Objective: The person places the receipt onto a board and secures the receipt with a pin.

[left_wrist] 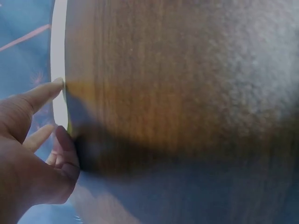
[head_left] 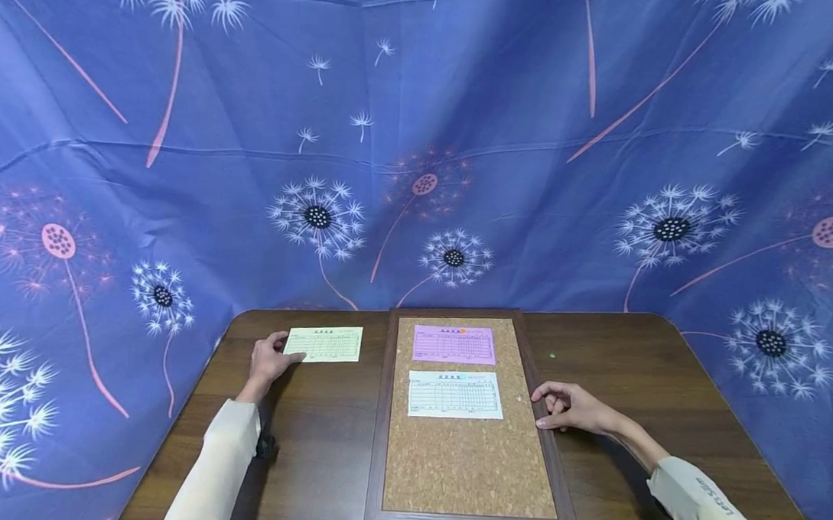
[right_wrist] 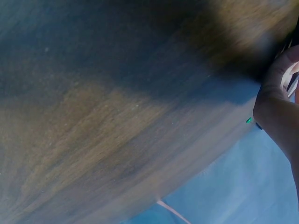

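Note:
My left hand (head_left: 268,360) pinches the left end of a pale yellow-green printed form slip (head_left: 327,344), thumb over its lower left corner. The left wrist view shows that slip (left_wrist: 59,42) nearly edge-on as a pale strip, fingertips at it. Beside it lies a cork board (head_left: 471,468) with a brown frame. A pink form slip (head_left: 448,347), with an orange dot at its top, is on the upper cork. Below it is a white-and-blue form slip (head_left: 453,399) with a light blue dot. My right hand (head_left: 576,409) grips the frame's right edge, thumb and index finger on it.
A tiny green piece (head_left: 552,356) lies on the wooden table (head_left: 634,352) right of the board; a small green thing (right_wrist: 248,120) also shows in the right wrist view. A blue dandelion-print cloth (head_left: 529,180) hangs behind the table and along its sides.

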{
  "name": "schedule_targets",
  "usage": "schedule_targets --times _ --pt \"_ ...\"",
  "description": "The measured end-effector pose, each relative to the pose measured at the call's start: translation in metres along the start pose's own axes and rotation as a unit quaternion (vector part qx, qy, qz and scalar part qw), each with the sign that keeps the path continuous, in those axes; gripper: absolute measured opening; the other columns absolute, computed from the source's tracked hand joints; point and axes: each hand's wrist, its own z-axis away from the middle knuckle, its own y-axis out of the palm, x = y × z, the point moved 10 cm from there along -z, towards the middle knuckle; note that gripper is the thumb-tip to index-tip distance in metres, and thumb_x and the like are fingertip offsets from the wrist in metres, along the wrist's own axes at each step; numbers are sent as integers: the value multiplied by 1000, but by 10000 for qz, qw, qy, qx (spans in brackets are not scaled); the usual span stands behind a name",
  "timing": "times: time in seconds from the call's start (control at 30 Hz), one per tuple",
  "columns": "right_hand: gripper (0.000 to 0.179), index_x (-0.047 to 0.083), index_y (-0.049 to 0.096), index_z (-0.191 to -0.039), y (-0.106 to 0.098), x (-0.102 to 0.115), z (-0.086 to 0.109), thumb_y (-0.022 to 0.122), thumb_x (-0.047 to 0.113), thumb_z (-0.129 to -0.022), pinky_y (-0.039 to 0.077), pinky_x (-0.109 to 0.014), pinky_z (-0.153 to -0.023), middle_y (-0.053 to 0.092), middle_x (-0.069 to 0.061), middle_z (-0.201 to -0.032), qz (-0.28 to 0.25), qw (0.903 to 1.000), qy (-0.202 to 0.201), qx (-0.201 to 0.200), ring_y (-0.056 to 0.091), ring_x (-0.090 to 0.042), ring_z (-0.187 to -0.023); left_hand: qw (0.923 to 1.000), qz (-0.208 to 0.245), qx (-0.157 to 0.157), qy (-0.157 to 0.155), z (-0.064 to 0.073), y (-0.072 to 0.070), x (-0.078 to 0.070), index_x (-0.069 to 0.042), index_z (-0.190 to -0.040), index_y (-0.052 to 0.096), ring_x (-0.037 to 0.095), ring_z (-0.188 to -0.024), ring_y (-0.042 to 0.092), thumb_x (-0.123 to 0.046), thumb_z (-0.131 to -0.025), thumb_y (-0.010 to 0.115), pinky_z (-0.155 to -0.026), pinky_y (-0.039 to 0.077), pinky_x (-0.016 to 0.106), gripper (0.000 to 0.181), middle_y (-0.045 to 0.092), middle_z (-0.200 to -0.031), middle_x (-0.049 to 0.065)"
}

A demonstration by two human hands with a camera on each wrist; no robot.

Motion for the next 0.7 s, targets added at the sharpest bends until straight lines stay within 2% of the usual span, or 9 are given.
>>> schedule_targets --times 0.1,0.3,0.43,0.57,0.7 --pt "39 -17 55 -117 0 0 0 75 -1 -88 50 -21 -53 50 -1 -84 -20 10000 34 -29 52 3 -63 9997 -112 193 125 0 3 -2 6 -142 53 45 -120 51 -15 -84 81 -103 42 56 68 55 -130 33" --pt "39 -17 55 -117 -1 1 1 75 0 -88 49 -19 -54 50 -1 -84 -9 10000 -2 -40 51 4 -64 9986 -254 308 348 10 6 -12 10 -135 57 50 -130 41 -16 -82 80 -111 36 60 63 49 -134 39" --pt "39 -18 53 -118 -1 0 3 73 -1 -89 48 -19 -54 48 1 -83 -45 10000 24 1 49 3 -65 9987 -265 327 301 19 8 -14 11 -130 59 49 -126 42 -16 -79 83 -108 37 59 63 50 -130 38" --pt "39 -19 52 -119 1 -1 4 72 -2 -90 48 -21 -53 48 2 -83 -91 10000 15 30 49 3 -65 9987 -209 406 231 23 8 -13 14 -138 48 48 -124 44 -14 -76 85 -109 38 58 78 54 -125 37" --pt "38 -19 53 -118 2 -1 2 72 -2 -90 49 -21 -53 49 2 -83 -69 10000 -60 12 50 4 -63 9970 -258 713 159 22 9 -10 15 -148 34 48 -126 41 -16 -75 84 -111 38 58 94 50 -126 38"
